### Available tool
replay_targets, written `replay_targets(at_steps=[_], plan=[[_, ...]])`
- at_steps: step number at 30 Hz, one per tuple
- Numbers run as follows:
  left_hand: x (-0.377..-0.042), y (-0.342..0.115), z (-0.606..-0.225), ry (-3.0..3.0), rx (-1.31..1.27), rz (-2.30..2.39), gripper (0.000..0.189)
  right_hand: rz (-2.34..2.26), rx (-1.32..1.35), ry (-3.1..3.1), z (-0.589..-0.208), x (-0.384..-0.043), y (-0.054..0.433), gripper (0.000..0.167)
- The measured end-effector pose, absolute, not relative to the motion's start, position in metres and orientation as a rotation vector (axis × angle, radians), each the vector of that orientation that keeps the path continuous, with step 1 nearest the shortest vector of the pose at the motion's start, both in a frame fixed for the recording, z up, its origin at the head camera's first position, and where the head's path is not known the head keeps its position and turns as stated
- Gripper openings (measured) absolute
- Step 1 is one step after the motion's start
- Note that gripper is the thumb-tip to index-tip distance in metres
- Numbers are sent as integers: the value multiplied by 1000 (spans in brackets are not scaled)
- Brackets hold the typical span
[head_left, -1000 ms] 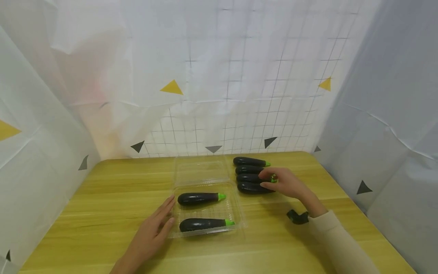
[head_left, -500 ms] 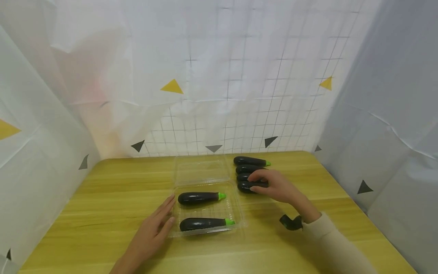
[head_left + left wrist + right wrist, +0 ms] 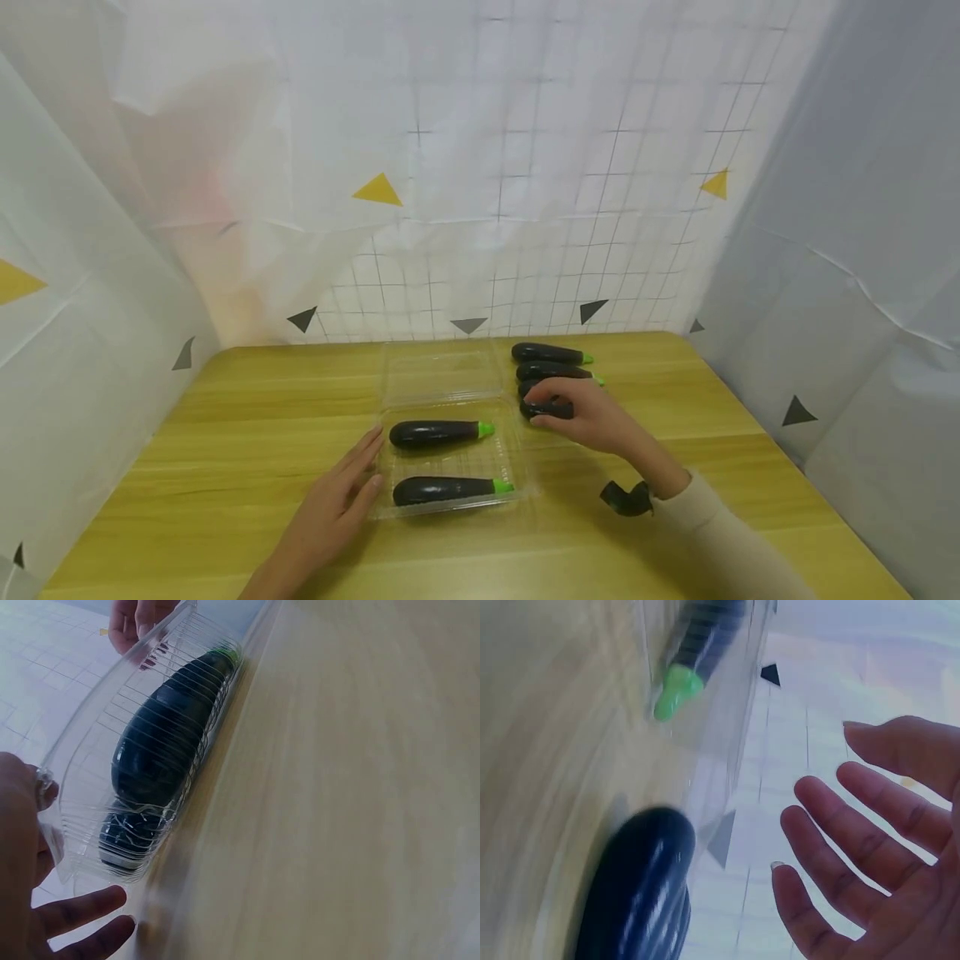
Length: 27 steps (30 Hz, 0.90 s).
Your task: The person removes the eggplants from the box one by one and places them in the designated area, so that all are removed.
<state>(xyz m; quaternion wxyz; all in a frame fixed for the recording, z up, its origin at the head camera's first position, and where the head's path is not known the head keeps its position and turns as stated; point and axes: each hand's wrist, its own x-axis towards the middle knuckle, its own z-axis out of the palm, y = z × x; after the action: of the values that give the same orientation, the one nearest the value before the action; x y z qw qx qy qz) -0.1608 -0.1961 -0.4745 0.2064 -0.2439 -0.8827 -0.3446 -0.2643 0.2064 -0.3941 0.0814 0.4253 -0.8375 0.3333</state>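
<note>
Two dark eggplants with green stem ends lie in the open clear plastic container: a rear eggplant [image 3: 435, 433] and a front eggplant [image 3: 444, 490]. My left hand [image 3: 326, 508] touches the left wall of the container [image 3: 517, 450], fingers extended; the left wrist view shows fingertips at the rim. To the right, several more eggplants [image 3: 551, 353] lie in a row. My right hand [image 3: 588, 417] hovers over the nearest eggplant of that row [image 3: 547, 410], hiding its stem end. In the right wrist view its loosely bent fingers [image 3: 862, 832] stand apart from the eggplant [image 3: 641, 877].
The container's clear lid [image 3: 442, 371] lies folded back behind it. A black strap-like piece [image 3: 626, 498] sits by my right wrist. White sheets with grid lines and triangle marks wall in the wooden table [image 3: 247, 433] at the back and sides.
My right hand has shifted left along the row, from the stem ends toward the rounded ends of the nearest eggplants. My left hand and the container have stayed put.
</note>
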Motion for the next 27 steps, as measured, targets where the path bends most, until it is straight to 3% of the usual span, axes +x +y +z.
replay_targets(at_steps=[27], plan=[[-163,-197,-477,-2459,-702,-993,52,1005,1545,-2490,-396,-247,138,31]])
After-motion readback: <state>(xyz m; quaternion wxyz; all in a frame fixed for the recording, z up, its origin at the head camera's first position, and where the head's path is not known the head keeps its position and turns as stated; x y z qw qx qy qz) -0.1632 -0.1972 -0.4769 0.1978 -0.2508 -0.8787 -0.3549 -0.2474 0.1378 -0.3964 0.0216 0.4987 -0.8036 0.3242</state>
